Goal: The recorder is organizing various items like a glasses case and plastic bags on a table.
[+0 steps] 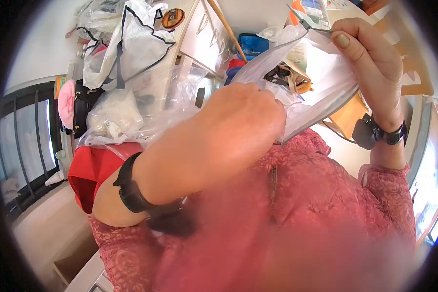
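Observation:
A white zippered bag (337, 78) with grey edging gapes in front of my chest. My right hand (368, 58) pinches its upper corner between thumb and fingers, beside the dark zip slider (304, 24). My left hand (248, 109) is curled at the bag's near left side, back of the hand up; its fingertips are hidden, so what they hold cannot be told. Within the bag's opening show dark and beige straps (292, 78) and thin clear plastic. Both wrists wear black bands.
Clear plastic bags (120, 109) lie at left above a red fabric bag (98, 164). Beyond them are a white cloth item with black trim (142, 43), a round brown-and-black object (173, 19), a wooden stick (228, 31) and a blue container (253, 45). A barred window (25, 142) is at far left.

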